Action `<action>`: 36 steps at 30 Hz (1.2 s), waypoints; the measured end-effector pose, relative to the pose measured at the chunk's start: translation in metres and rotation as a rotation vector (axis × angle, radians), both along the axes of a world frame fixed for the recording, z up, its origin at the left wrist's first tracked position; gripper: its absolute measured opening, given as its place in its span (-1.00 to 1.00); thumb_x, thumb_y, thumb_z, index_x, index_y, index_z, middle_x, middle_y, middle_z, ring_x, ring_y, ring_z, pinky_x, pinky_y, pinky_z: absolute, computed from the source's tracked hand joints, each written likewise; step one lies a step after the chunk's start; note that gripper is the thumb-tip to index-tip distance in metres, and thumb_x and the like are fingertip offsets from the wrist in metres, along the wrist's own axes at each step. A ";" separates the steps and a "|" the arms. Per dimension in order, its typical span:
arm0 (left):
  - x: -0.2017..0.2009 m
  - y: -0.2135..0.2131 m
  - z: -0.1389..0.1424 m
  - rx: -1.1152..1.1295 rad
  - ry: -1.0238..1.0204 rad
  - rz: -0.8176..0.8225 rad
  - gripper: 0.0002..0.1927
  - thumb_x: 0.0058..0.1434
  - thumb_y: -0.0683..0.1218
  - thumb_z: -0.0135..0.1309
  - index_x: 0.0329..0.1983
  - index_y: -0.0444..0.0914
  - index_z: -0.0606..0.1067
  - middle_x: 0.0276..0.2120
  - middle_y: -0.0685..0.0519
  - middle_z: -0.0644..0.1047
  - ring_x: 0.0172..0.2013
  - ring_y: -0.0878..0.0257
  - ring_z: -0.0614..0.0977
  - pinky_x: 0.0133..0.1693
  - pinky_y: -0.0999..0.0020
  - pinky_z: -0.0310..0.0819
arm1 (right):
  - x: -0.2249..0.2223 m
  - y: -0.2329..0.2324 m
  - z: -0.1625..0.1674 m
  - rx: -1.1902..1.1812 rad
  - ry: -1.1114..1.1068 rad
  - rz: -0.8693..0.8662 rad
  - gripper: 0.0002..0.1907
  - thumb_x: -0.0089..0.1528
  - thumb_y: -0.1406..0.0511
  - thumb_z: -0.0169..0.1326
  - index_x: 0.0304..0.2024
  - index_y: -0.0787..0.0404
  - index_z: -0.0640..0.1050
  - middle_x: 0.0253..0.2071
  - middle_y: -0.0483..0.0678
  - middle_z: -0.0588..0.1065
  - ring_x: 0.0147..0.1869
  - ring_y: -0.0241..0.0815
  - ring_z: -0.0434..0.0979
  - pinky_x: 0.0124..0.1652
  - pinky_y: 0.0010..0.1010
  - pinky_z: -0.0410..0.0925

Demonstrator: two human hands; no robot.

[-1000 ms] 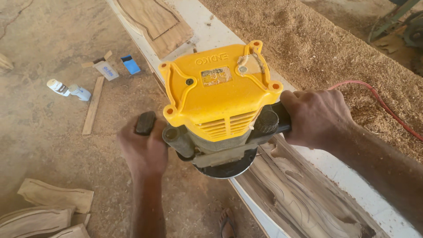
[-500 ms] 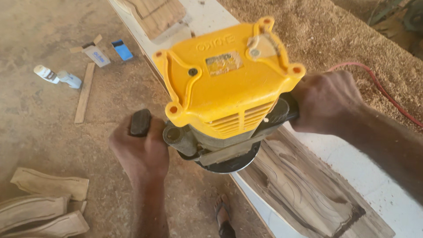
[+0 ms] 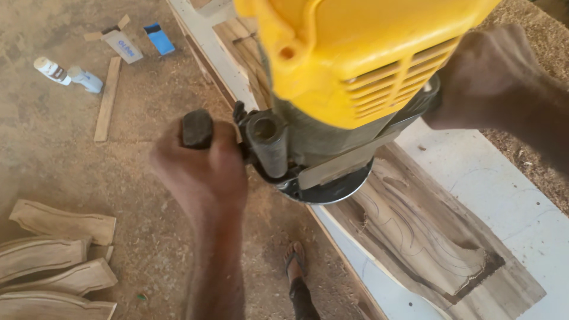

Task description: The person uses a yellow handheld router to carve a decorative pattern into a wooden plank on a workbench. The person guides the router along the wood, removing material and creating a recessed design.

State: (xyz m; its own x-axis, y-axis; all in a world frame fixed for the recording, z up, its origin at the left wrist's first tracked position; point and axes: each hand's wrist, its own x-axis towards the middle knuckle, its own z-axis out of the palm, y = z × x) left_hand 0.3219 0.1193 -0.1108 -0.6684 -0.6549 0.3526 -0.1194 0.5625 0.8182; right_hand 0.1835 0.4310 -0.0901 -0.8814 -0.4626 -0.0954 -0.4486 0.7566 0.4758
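Observation:
A yellow and grey wood router (image 3: 355, 65) fills the upper middle of the head view, its round base over a carved wooden piece (image 3: 415, 231) lying on a white board (image 3: 510, 195). My left hand (image 3: 201, 166) is wrapped around the router's black left handle. My right hand (image 3: 492, 77) grips the handle on the right side, which the hand hides. Pencil lines curve across the carved wood below the base.
Several shaped wooden pieces (image 3: 53, 255) lie on the sawdust floor at lower left. A thin wooden strip (image 3: 106, 101), a white bottle (image 3: 50, 69), a small box (image 3: 124, 46) and a blue object (image 3: 159, 37) lie at upper left. A sandalled foot (image 3: 294, 261) shows below the bench.
The router has come much closer to the camera and now fills the top of the view. Both hands keep their grip on its handles.

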 end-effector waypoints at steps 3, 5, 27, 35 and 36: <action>-0.006 0.003 -0.005 0.002 -0.015 0.006 -0.67 0.12 -0.17 0.09 -0.68 -0.11 0.26 -0.71 0.21 0.33 -0.75 0.38 0.24 -0.68 0.37 0.21 | -0.005 0.001 0.000 -0.055 0.025 0.004 -0.54 -0.01 0.10 0.29 -0.11 0.15 0.59 -0.60 -0.20 0.39 -0.74 -0.38 0.24 -0.66 -0.57 0.17; -0.013 0.001 -0.002 0.011 -0.024 -0.004 -0.66 0.10 -0.17 0.09 -0.69 -0.11 0.23 -0.71 0.20 0.33 -0.75 0.38 0.24 -0.67 0.39 0.22 | -0.006 -0.002 0.006 -0.067 0.001 -0.034 -0.62 0.03 0.12 0.28 -0.15 0.11 0.60 -0.60 -0.19 0.38 -0.73 -0.38 0.23 -0.64 -0.56 0.17; -0.004 0.010 0.024 0.009 0.071 -0.210 -0.78 0.15 -0.23 0.00 -0.62 -0.18 0.39 -0.69 0.18 0.39 -0.69 0.40 0.35 -0.64 0.36 0.20 | 0.031 0.011 0.009 -0.279 -0.028 0.046 -0.86 0.15 0.23 0.15 -0.25 0.07 0.53 -0.57 -0.15 0.42 -0.67 -0.31 0.35 -0.63 -0.41 0.27; -0.020 0.004 0.030 -0.136 -0.086 -0.067 -0.74 0.15 -0.16 0.09 -0.63 -0.22 0.36 -0.70 0.12 0.33 -0.73 0.32 0.23 -0.64 0.30 0.12 | 0.018 0.003 0.034 -0.241 -0.066 0.017 -0.75 0.14 0.19 0.16 -0.14 0.04 0.51 -0.57 -0.18 0.43 -0.68 -0.34 0.33 -0.62 -0.45 0.27; -0.020 0.003 0.029 -0.083 -0.118 -0.061 -0.74 0.13 -0.15 0.09 -0.64 -0.23 0.35 -0.71 0.10 0.32 -0.74 0.31 0.23 -0.66 0.29 0.13 | 0.022 0.002 0.037 -0.210 -0.079 -0.021 -0.68 0.14 0.15 0.18 -0.07 0.00 0.51 -0.56 -0.19 0.42 -0.67 -0.35 0.32 -0.62 -0.47 0.27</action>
State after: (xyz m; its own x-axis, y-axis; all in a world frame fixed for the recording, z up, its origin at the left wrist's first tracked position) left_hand 0.3019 0.1225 -0.0820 -0.7461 -0.5836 0.3206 -0.1753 0.6367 0.7509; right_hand 0.2059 0.4329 -0.0531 -0.8846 -0.4612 -0.0686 -0.4614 0.8449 0.2707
